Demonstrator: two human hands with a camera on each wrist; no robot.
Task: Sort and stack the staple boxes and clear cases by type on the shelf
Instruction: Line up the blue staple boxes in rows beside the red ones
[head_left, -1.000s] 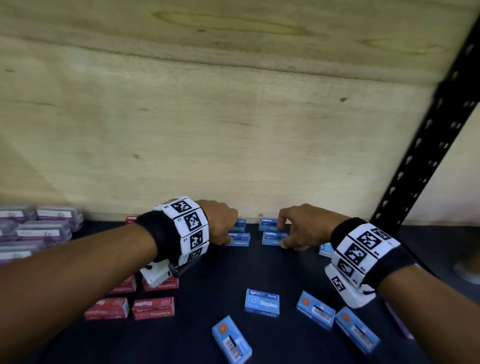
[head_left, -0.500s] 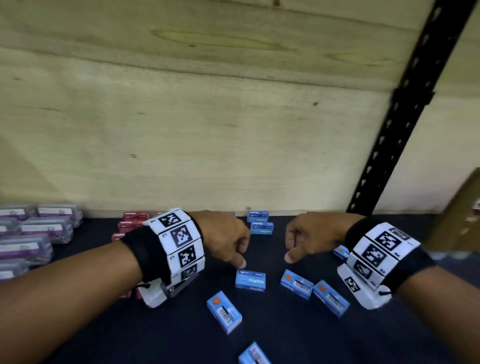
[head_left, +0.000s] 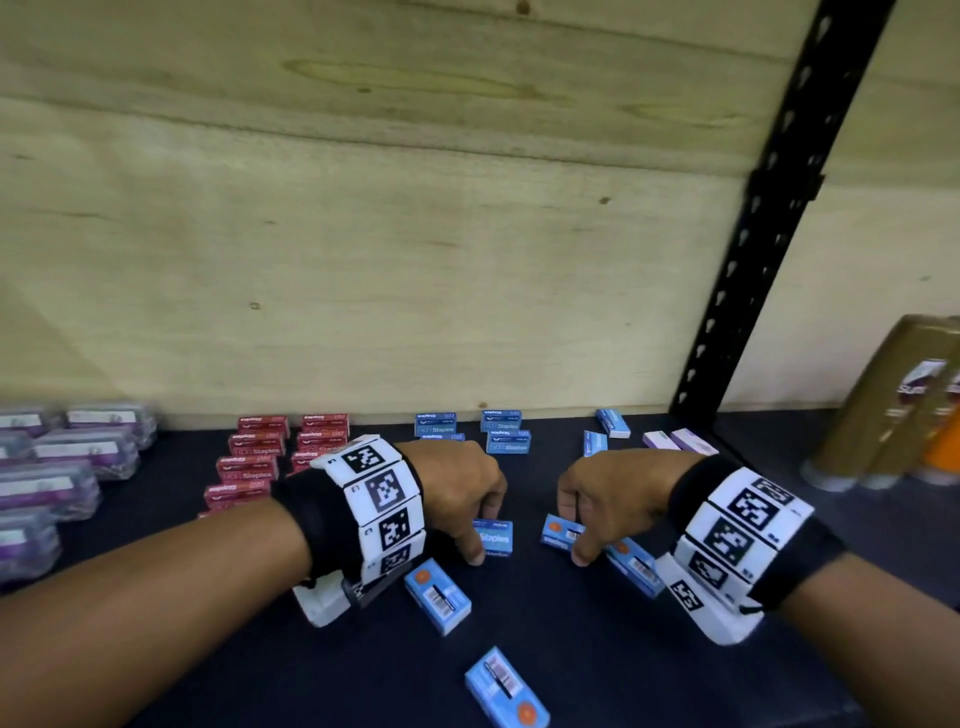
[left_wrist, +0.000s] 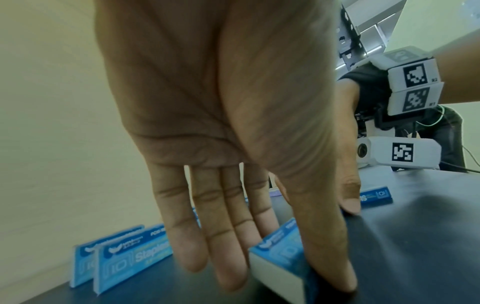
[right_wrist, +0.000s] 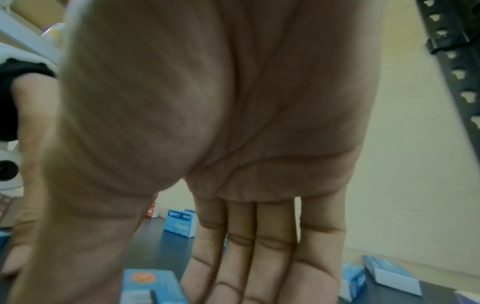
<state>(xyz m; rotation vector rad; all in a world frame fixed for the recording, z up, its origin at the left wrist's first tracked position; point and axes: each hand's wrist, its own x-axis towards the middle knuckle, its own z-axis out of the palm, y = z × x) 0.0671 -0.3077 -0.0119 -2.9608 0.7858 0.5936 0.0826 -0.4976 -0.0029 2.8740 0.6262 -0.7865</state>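
On the black shelf (head_left: 545, 649) my left hand (head_left: 482, 538) has its thumb and fingers on opposite sides of a loose blue staple box (head_left: 498, 540), pinching it; the left wrist view shows that box (left_wrist: 278, 259) between thumb and fingers. My right hand (head_left: 573, 535) pinches a second blue box with an orange dot (head_left: 558, 531), which the right wrist view shows beside the thumb (right_wrist: 150, 288). Stacked blue boxes (head_left: 503, 437) and stacked red boxes (head_left: 260, 452) stand at the back. Clear cases (head_left: 78, 457) sit at the far left.
Loose blue boxes lie in front of my hands (head_left: 439, 597), nearer the edge (head_left: 506, 691), under my right wrist (head_left: 636, 566) and at the back right (head_left: 613, 422). Two pale boxes (head_left: 675, 441) lie by the black upright (head_left: 753, 234). Brown packets (head_left: 893, 415) stand at right.
Both hands have drawn back from the blue stacks at the rear to the loose boxes in mid shelf. Each now has thumb and fingers around one box.
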